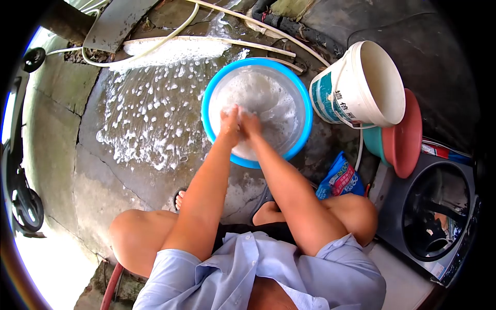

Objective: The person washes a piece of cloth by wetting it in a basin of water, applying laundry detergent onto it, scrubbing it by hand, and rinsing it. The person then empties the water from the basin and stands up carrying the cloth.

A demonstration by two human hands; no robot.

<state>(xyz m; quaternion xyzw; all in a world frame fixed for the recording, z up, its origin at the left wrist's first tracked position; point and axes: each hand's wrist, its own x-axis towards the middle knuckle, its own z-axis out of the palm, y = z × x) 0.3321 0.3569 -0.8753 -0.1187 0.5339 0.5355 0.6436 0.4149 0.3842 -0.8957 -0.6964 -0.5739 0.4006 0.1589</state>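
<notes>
A round basin with a bright blue rim (pixel 308 111) stands on the wet ground in front of me. Cloudy water and white foam (pixel 248 88) fill it. Over its near left part, my left hand (pixel 230 122) is closed, its fingers curled into the suds. Right beside it, almost touching, my right hand (pixel 250 124) is closed too, with its fingertips hidden by foam. Whatever lies between the two hands is too covered by suds to make out.
A white bucket (pixel 356 85) tilts at the basin's right, near a red basin (pixel 405 137) and a green one (pixel 373 142). A blue detergent bag (pixel 341 178) and a dark washing machine (pixel 431 212) are on the right. Hoses (pixel 227 41) cross the foamy concrete behind.
</notes>
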